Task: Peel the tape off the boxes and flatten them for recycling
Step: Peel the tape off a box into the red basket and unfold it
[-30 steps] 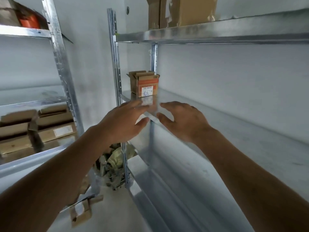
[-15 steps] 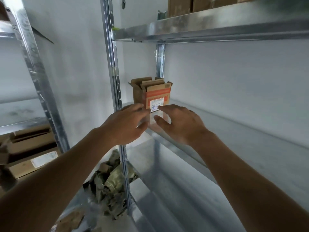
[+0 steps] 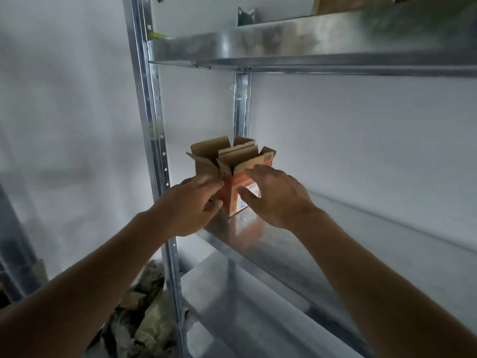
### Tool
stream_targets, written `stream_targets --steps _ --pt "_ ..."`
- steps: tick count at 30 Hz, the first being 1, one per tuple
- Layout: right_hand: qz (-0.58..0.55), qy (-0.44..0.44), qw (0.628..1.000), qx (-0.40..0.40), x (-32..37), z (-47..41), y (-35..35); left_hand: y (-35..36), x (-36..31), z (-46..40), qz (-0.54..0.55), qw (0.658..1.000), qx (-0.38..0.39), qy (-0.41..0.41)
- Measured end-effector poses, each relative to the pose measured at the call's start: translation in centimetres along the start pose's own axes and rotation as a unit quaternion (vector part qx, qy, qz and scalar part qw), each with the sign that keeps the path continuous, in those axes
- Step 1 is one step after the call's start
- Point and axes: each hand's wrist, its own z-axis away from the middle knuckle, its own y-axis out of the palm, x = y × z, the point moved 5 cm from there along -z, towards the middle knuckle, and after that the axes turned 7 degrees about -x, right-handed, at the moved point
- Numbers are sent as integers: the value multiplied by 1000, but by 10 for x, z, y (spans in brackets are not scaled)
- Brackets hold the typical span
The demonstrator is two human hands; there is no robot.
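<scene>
A small cardboard box is sitting at the left end of a metal shelf, close to the rack's upright post, its top flaps standing open and a red printed band and white label facing the person. The left hand is touching the box's left side, fingers lying close together and lightly bent against the cardboard, thumb tucked below; the right hand is reaching over the front face with fingers spread and relaxed, the thumb resting near the label, and I cannot tell whether the fingertips are pressing yet. The box is looking light and probably empty, with thin corrugated walls that will be giving under a hard squeeze, so taking it by two opposite sides, low down near the stiffer corners, seems wiser than pulling on the loose flaps. The smooth shelf is likely letting it slide away if pushed
</scene>
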Motion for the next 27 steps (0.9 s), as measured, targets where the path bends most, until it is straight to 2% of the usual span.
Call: stream_targets --steps 5,8,14,19,23,27 --pt "41 44 998 0 3 -43 28 29 38 -19 38 998 13 47" --pt "66 40 997 -11 12 -63 41 42 58 -26 49 996 14 75" --pt "144 72 987 -10 17 -76 54 62 76 -39 72 991 14 110" --pt "126 119 985 17 11 -75 64 77 73 -49 78 989 40 123" --pt "55 161 985 21 0 -68 61 86 62 -50 66 988 50 132" --pt "26 177 984 -12 -3 -52 56 93 48 -52 85 984 68 139"
